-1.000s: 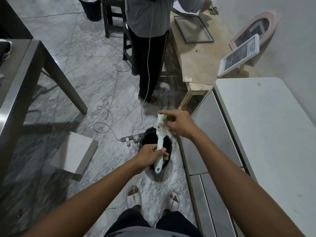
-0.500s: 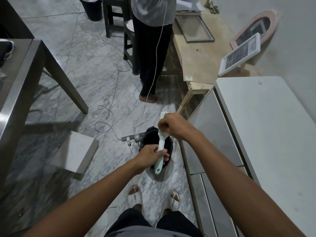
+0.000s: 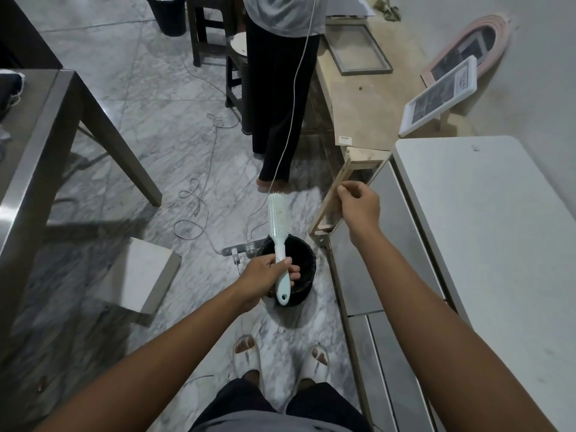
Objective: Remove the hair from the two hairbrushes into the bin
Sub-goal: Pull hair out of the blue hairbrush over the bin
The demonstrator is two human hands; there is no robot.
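A pale mint hairbrush (image 3: 278, 218) stands upright over a small black bin (image 3: 307, 260) on the marble floor. My left hand (image 3: 265, 277) grips its handle, bristles turned to the right. My right hand (image 3: 358, 204) hovers to the right of the brush head and apart from it, its thumb and fingertips pinched together. I cannot make out any hair strand in that pinch. Only one brush is in view.
A person (image 3: 280, 104) stands just beyond the bin. A power strip (image 3: 240, 249) and loose cables lie by the bin. A white block (image 3: 140, 275) sits on the floor at left, a steel table (image 3: 31, 151) further left. A white table (image 3: 483, 244) and wooden bench (image 3: 358, 98) are on the right.
My right hand left the bristles at the brush head and pulled away up and to the right, still pinched. The brush head is now uncovered. The left hand kept its grip.
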